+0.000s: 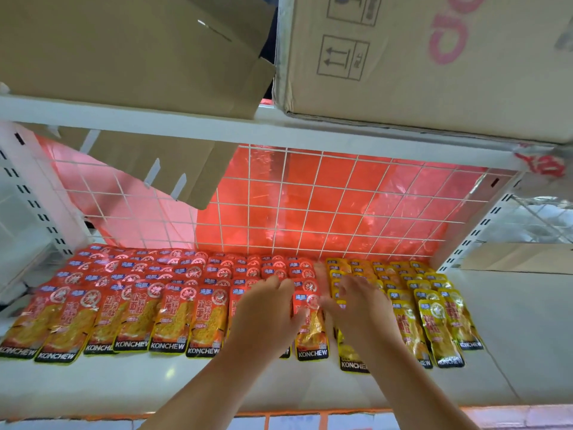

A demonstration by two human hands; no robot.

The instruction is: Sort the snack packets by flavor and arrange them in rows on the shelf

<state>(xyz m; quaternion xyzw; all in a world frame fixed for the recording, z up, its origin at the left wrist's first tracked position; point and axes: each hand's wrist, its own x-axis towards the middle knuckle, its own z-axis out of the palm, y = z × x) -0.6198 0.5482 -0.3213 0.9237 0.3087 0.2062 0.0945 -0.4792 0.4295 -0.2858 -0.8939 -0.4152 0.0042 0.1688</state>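
Note:
Red snack packets [136, 308] lie in overlapping rows across the left and middle of the white shelf [155, 386]. Yellow packets [434, 318] fill rows on the right. My left hand [266, 308] lies flat, fingers straight, over the red rows near the middle. My right hand [356, 302] hovers or rests with straight fingers over the line where red meets yellow. Between the hands a red packet [310, 324] shows. Both hands are blurred and hold nothing that I can see.
A white wire grid [310, 206] backs the shelf, with red plastic behind it. Cardboard boxes [434, 57] sit on the upper shelf, and a cardboard flap [173, 169] hangs down at left. Bare shelf lies right of the yellow rows.

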